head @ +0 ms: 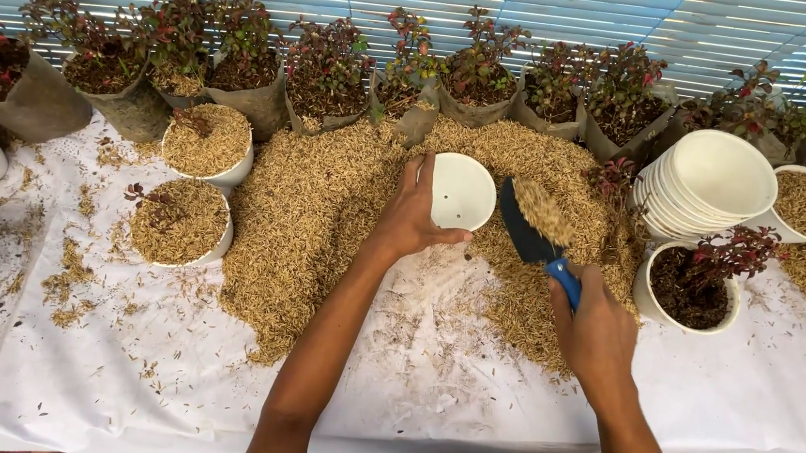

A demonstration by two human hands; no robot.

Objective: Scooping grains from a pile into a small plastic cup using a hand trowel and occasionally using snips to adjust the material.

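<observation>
Over the husk heap (326, 220), left hand (413, 220) clasps a white pot (461, 192) (empty), right hand (595, 323) grips a laden trowel (531, 228).

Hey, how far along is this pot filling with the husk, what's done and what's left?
Two white pots on the left already look full of rice husk. In hand: the left hand steadies an empty white pot while the right hand brings a loaded blue-handled trowel toward it. Left: a stack of empty pots at right, and a big husk pile.
</observation>
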